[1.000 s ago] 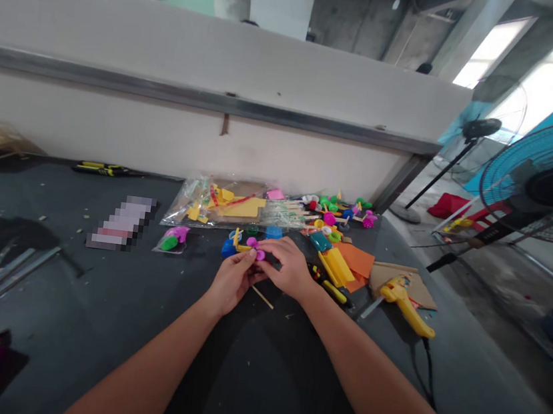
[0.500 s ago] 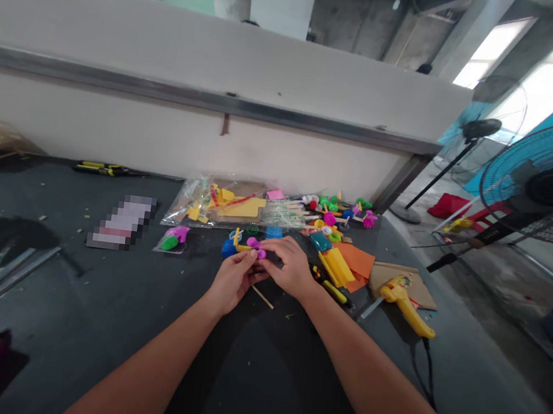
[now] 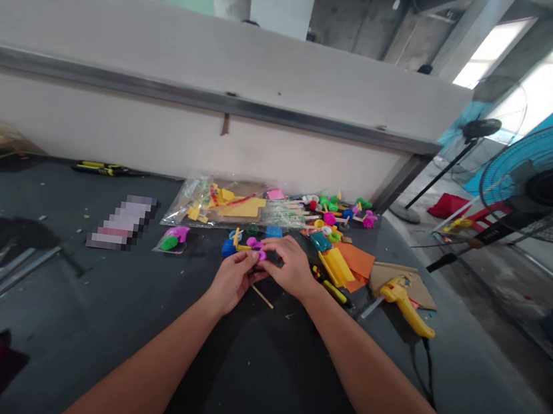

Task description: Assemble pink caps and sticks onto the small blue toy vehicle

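Observation:
Both hands meet over the middle of the dark table, closed on a small craft piece (image 3: 254, 242) with purple round parts and yellow sticks. My left hand (image 3: 231, 281) pinches it from the left, thumb on top. From the right, my right hand (image 3: 289, 266) grips the purple end with its fingertips. A blue cap (image 3: 229, 249) shows at the piece's left end; whether it is joined on is unclear. Fingers partly hide the piece. Just below the hands, a thin wooden stick (image 3: 263, 297) lies on the table.
A yellow glue gun (image 3: 408, 306) rests on cardboard at the right, its cord trailing forward. Orange sheets (image 3: 357, 264), yellow strips (image 3: 336, 268) and a cutter (image 3: 336, 292) lie nearer. Plastic bags (image 3: 216, 203) and several colourful caps (image 3: 330, 219) line the back. A small bag (image 3: 172, 240) lies left.

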Available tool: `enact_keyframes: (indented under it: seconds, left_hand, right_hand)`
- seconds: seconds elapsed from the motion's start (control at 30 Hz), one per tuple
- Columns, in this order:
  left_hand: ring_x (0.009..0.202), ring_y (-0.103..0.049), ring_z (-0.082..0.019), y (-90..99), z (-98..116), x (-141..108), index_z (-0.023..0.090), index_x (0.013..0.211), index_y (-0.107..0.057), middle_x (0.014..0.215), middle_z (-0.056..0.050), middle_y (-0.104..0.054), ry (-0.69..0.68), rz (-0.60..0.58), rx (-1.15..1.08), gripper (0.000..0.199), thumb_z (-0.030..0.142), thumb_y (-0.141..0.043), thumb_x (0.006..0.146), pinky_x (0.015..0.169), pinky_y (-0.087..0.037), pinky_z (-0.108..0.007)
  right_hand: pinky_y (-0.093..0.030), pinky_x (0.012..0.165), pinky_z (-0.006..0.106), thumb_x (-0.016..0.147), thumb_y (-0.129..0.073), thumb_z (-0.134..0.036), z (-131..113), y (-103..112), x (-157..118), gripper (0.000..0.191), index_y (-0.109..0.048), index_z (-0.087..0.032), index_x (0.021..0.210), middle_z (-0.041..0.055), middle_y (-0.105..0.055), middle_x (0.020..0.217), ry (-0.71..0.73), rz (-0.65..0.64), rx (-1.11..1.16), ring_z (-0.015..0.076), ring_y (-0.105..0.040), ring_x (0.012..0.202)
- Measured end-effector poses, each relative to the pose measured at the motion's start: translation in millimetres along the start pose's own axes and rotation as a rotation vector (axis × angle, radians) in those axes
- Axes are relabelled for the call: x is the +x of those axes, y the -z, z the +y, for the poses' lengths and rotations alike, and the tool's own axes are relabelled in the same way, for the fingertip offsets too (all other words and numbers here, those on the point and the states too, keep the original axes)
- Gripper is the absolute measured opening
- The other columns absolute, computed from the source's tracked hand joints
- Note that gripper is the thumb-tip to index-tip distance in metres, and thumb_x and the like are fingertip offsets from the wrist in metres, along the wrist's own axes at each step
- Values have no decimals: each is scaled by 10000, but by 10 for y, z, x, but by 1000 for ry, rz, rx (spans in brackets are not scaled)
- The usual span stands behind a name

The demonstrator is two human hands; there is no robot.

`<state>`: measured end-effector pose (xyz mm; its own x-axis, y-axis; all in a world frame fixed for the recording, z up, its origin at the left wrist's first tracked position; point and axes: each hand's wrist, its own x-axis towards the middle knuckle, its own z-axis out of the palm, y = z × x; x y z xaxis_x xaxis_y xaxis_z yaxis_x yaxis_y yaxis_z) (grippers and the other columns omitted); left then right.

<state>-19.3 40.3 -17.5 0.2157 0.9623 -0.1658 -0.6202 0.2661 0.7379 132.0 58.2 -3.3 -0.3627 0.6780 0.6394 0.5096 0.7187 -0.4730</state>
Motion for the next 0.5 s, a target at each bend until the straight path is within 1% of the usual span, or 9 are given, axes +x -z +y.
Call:
enact_keyframes:
  seconds: [0.1, 0.2, 0.33, 0.43, 0.5]
  left_hand:
    - [624, -579, -82, 3, -2, 2, 122, 763, -670, 699, 1, -635, -5, 1, 7, 164, 242, -743, 679, 666, -541, -252]
    - [633, -584, -88, -5, 2, -3, 121, 762, -670, 691, -2, -635, -12, 0, 4, 174, 256, -743, 681, 672, -542, -256]
    - [677, -602, -108, -17, 13, -11, 118, 773, -674, 725, -20, -646, -2, 4, 0, 190, 267, -745, 679, 705, -551, -291]
    - [695, -606, -111, -7, 7, -4, 113, 787, -677, 747, -25, -648, 9, -13, 21, 194, 242, -755, 666, 690, -549, -273]
    - [668, -597, -99, 5, -4, 5, 113, 783, -677, 727, -15, -640, 8, -7, 27, 190, 237, -757, 664, 672, -546, -260]
  right_hand:
    - [-442, 891, 390, 778, -649, -322, -12, 8, 4, 228, -607, -232, 983, 56, -652, 1072, -2, -13, 3, 210, -576, 1013]
    - [-431, 910, 381, 800, -624, -291, -18, 11, 11, 239, -608, -232, 1031, 53, -648, 1094, 27, -36, 9, 199, -578, 1027]
    - [-441, 892, 372, 799, -633, -286, 0, -3, 5, 172, -620, -227, 961, 47, -661, 1058, 6, -7, 4, 192, -583, 996]
    - [-452, 877, 376, 784, -649, -329, 1, -6, -2, 166, -615, -226, 909, 48, -661, 1045, -38, 2, -5, 204, -569, 995]
    - [-450, 879, 377, 773, -659, -348, -9, 1, 1, 201, -615, -225, 925, 52, -658, 1052, -38, -6, -8, 208, -563, 1006]
